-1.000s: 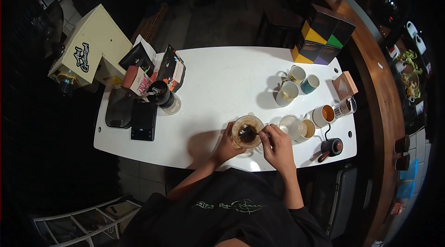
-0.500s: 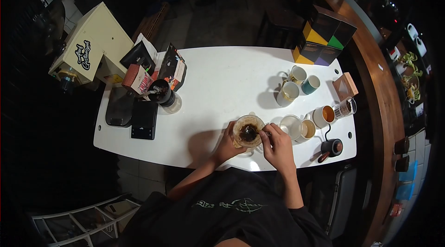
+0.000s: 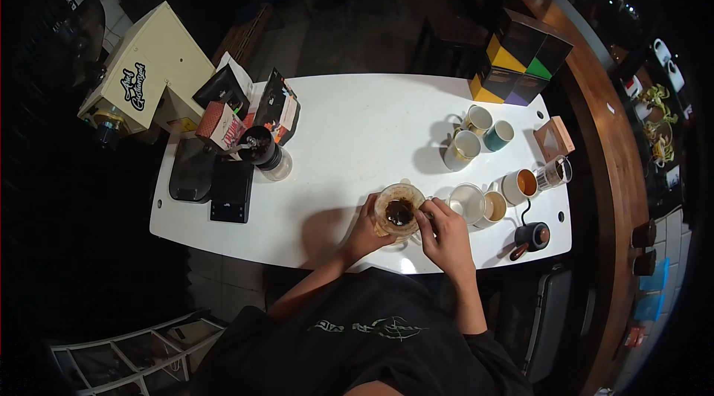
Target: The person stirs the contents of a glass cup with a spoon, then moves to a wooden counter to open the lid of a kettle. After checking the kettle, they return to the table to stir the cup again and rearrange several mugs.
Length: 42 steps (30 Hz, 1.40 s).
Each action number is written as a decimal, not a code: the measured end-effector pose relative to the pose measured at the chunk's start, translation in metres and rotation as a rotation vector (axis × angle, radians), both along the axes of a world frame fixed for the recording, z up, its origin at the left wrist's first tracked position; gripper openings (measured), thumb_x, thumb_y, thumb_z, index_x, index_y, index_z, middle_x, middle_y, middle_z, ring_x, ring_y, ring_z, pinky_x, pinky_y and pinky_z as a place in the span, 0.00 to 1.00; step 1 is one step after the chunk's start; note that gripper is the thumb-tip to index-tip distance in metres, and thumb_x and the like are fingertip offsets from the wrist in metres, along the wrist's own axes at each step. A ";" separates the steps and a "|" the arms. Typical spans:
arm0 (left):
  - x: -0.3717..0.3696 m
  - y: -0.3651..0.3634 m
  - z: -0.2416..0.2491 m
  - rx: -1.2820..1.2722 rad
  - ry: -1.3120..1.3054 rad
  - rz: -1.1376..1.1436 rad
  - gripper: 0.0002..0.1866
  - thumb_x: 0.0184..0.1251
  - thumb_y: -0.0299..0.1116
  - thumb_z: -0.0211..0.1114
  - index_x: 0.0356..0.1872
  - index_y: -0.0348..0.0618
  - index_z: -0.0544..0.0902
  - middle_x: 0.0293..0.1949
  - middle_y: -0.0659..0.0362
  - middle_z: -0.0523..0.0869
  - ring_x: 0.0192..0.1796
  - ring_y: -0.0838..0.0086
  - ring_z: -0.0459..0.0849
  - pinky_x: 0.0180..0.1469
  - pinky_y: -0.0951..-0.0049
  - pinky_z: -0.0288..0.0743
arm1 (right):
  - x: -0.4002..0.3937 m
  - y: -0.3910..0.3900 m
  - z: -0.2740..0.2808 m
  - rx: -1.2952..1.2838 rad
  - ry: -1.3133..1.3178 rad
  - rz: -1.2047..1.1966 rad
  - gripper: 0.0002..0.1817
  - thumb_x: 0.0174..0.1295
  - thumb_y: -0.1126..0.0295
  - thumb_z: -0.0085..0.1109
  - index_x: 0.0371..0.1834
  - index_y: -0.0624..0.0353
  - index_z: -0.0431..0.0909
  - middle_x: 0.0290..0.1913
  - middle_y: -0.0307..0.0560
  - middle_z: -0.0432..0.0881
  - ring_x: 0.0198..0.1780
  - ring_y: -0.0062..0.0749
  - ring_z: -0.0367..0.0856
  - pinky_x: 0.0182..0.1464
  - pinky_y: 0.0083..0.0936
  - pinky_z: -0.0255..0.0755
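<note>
A coffee dripper (image 3: 399,210) with a stained paper filter and dark wet coffee inside is near the table's front edge. My left hand (image 3: 365,234) is wrapped round its left side. On the right, my right hand (image 3: 445,236) is closed in a pinch at the dripper's rim; what the fingertips hold is too small to make out. Just right of the hands are a clear glass vessel (image 3: 466,203) and a cup with light brown inside (image 3: 492,207). A black gooseneck kettle (image 3: 532,237) with a wooden handle stands further right.
White table (image 3: 349,128). Mugs (image 3: 462,149) stand at the right, beyond them dark boxes (image 3: 513,61). At the left are a cream grinder (image 3: 152,72), coffee bags (image 3: 277,110), a hand grinder (image 3: 271,158) and a black scale (image 3: 230,191).
My right hand has shifted very slightly at the dripper's rim. My left hand stays round the dripper.
</note>
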State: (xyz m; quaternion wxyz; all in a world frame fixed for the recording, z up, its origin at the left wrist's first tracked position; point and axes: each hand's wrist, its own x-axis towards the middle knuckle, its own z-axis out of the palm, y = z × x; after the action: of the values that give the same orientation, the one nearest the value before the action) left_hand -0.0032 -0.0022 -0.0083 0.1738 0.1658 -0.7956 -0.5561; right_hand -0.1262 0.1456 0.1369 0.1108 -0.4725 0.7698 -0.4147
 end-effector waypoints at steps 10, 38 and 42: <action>0.000 0.000 -0.003 -0.041 0.010 0.009 0.49 0.48 0.34 0.81 0.71 0.35 0.62 0.65 0.51 0.68 0.69 0.62 0.72 0.71 0.65 0.68 | -0.001 0.002 0.001 0.001 -0.014 0.020 0.06 0.68 0.71 0.60 0.40 0.62 0.78 0.35 0.54 0.79 0.33 0.56 0.81 0.35 0.44 0.74; -0.003 0.001 -0.013 0.061 0.099 0.030 0.47 0.45 0.26 0.81 0.68 0.38 0.61 0.60 0.52 0.73 0.65 0.65 0.75 0.69 0.66 0.69 | 0.000 -0.001 -0.003 -0.113 0.043 0.028 0.06 0.70 0.73 0.58 0.39 0.66 0.78 0.32 0.53 0.74 0.25 0.47 0.75 0.29 0.37 0.68; -0.003 0.002 -0.001 0.111 0.117 0.009 0.47 0.46 0.24 0.80 0.68 0.39 0.61 0.60 0.53 0.74 0.65 0.66 0.75 0.69 0.66 0.70 | 0.000 -0.002 -0.002 -0.100 0.035 0.012 0.06 0.70 0.73 0.58 0.39 0.66 0.78 0.32 0.53 0.74 0.25 0.48 0.76 0.29 0.37 0.69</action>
State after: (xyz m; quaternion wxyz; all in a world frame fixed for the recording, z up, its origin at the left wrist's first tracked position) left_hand -0.0061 0.0003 -0.0096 0.2130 0.1461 -0.7513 -0.6074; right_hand -0.1265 0.1441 0.1351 0.0761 -0.4892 0.7470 -0.4437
